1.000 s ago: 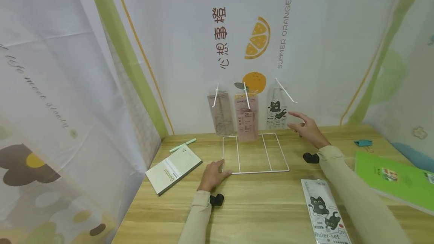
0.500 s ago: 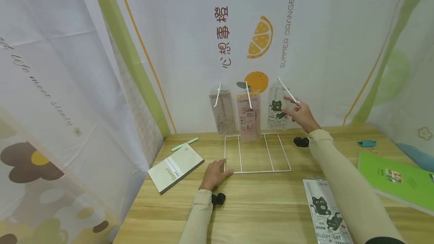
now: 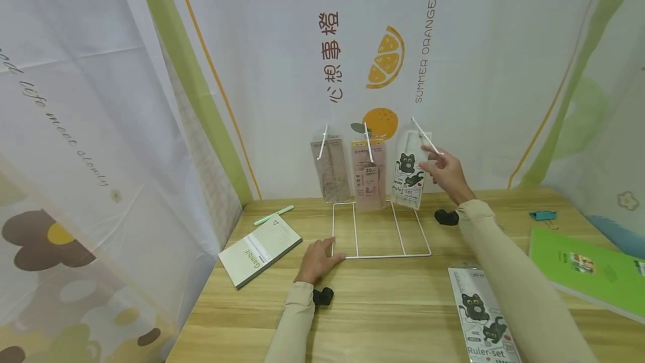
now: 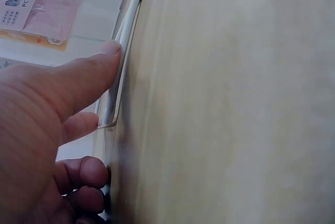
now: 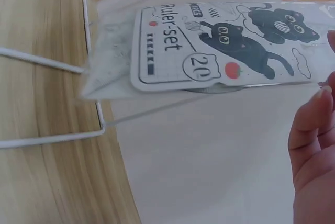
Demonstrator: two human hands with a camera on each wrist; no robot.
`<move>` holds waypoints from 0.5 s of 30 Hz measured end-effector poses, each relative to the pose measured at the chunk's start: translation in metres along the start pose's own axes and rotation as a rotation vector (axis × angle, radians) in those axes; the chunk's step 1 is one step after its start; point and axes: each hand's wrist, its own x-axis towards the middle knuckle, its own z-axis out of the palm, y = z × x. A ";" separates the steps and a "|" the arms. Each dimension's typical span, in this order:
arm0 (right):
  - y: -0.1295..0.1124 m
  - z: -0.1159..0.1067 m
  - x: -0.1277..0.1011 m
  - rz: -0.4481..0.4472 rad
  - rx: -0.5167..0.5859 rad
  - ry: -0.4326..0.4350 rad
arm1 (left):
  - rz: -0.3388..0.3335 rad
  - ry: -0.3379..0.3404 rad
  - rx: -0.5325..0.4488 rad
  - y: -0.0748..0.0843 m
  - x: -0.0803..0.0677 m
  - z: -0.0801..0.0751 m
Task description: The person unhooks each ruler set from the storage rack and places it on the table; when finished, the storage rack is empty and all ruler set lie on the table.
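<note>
The right hand (image 3: 447,173) pinches the ruler packet (image 3: 407,175), long axis near-vertical, bottom tipped leftward; the left hand (image 3: 316,262) seemingly grips the rack (image 3: 388,256).

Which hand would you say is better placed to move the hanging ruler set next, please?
Probably the right hand: it pinches the ruler set by its edge, whereas the left hand holds the rack at a near corner, farther away.

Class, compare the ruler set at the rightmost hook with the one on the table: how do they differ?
The upper ruler set is nearly upright at the hook; the lower ruler set lies flat on the table. The right hand pinches the upper ruler set; no hand touches the lower ruler set. Both show dark cats and the words Ruler-set.
</note>
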 end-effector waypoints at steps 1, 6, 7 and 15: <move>-0.001 0.000 -0.002 -0.006 0.013 -0.003 | 0.002 0.000 0.001 0.000 0.000 0.000; -0.003 -0.002 -0.014 -0.014 0.035 -0.006 | -0.007 -0.006 -0.004 0.001 -0.001 -0.001; -0.003 -0.003 -0.017 -0.014 0.036 -0.001 | -0.010 -0.010 -0.003 0.001 0.000 -0.001; -0.001 -0.010 -0.032 -0.054 0.071 0.017 | 0.011 0.001 0.009 0.002 0.000 -0.002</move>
